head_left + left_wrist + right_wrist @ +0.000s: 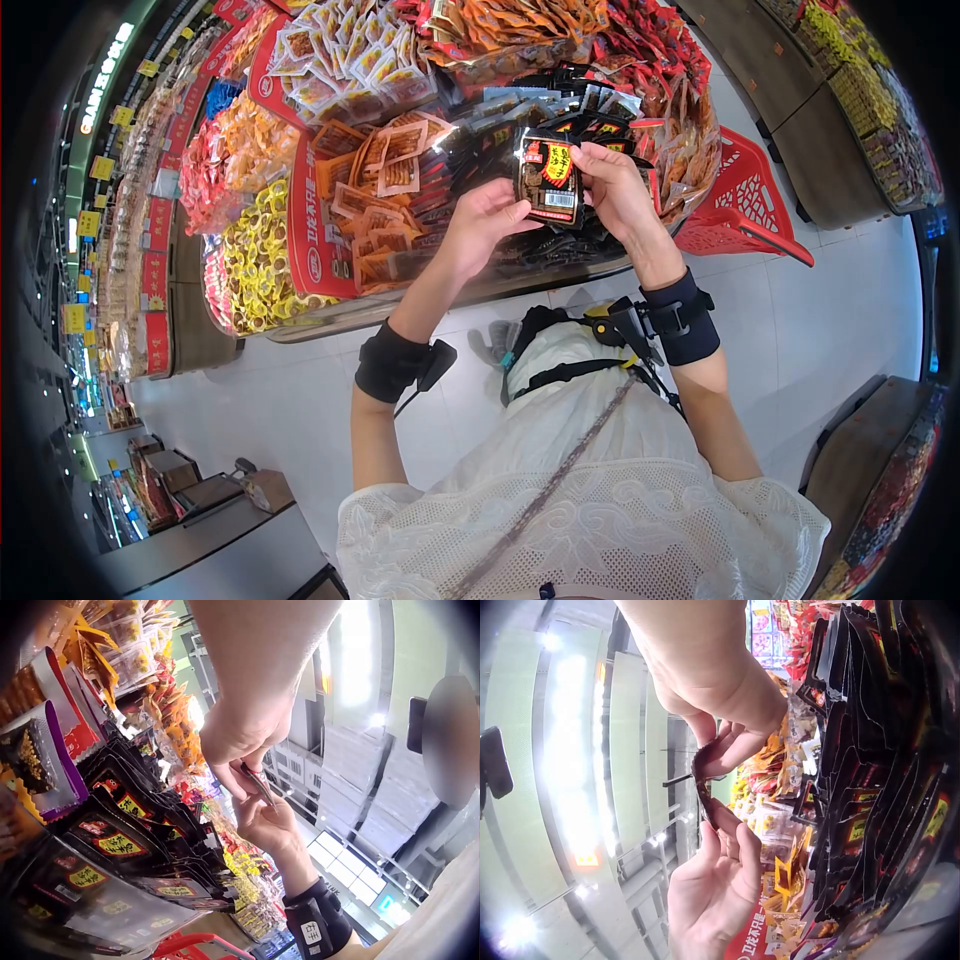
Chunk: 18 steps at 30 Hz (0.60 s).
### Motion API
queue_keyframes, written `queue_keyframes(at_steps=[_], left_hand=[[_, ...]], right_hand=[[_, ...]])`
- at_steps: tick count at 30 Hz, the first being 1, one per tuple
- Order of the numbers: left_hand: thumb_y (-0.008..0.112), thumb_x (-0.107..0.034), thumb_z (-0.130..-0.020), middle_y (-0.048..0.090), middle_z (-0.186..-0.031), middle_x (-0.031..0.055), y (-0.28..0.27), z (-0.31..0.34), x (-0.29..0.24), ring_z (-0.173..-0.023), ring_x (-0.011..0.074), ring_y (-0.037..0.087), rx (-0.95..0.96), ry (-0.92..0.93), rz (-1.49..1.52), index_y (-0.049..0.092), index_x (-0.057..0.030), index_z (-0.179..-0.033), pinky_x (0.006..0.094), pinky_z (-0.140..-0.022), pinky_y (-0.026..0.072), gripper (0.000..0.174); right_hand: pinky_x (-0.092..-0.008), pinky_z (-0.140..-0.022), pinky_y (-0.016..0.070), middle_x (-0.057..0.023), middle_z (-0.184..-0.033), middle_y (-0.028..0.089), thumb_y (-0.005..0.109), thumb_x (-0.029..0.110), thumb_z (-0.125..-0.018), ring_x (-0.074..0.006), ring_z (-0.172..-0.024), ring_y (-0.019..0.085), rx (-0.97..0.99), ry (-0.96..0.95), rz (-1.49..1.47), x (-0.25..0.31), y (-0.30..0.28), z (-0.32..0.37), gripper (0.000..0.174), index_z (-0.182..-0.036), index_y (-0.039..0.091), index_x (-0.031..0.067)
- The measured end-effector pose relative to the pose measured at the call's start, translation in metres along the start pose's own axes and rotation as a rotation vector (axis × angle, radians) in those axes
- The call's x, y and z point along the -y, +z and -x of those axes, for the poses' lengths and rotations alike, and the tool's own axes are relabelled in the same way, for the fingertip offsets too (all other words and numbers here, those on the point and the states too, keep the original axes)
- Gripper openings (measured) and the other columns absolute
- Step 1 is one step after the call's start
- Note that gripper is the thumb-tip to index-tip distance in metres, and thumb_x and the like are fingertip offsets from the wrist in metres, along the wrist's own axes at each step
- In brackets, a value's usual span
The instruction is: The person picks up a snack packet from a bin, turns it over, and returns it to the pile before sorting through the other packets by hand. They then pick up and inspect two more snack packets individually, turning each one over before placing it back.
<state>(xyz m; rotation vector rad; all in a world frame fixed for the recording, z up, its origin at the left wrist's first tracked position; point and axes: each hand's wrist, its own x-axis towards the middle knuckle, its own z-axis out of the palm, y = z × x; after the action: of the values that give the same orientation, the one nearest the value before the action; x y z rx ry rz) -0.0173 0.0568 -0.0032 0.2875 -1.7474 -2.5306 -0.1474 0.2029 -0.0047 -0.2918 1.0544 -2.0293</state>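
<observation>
A black snack packet (548, 180) with a yellow and red label and a white barcode is held up between both hands, its printed face toward the head camera. The right hand (618, 190) pinches its right edge, thumb on the front. At its lower left edge, the left hand (485, 222) has thumb and fingers on the packet. Edge-on in the right wrist view, the thin packet (703, 784) lies between the right hand (724, 712) and the left hand (714, 889). Similar black packets (120, 844) stand in rows beside the hands.
A display bin holds orange packets (385, 165), white packets (350, 50) and yellow packets (262, 262). A red basket (735, 200) is at the bin's right side. Stocked shelves (850, 90) stand at the right, with more along the left. Tiled floor (740, 310) lies below the bin.
</observation>
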Motion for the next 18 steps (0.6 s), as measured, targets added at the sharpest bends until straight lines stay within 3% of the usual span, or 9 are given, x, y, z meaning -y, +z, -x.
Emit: queue_keyframes(at_steps=[18], left_hand=[[0.055,-0.007,-0.085,0.060,-0.098,0.0094,-0.0005,0.0000,-0.0005,-0.091,0.0175,0.059,0.023,0.013,0.017,0.053,0.0013,-0.102,0.0340,-0.083,0.0500,0.018]], right_hand=[[-0.0216,-0.057,0.0457,0.0003,-0.079,0.061,0.059,0.013,-0.084,-0.0079,-0.068,0.058,0.007,-0.007,-0.023,0.0021,0.0027,0.0029,0.005,-0.085,0.060,0.0088]])
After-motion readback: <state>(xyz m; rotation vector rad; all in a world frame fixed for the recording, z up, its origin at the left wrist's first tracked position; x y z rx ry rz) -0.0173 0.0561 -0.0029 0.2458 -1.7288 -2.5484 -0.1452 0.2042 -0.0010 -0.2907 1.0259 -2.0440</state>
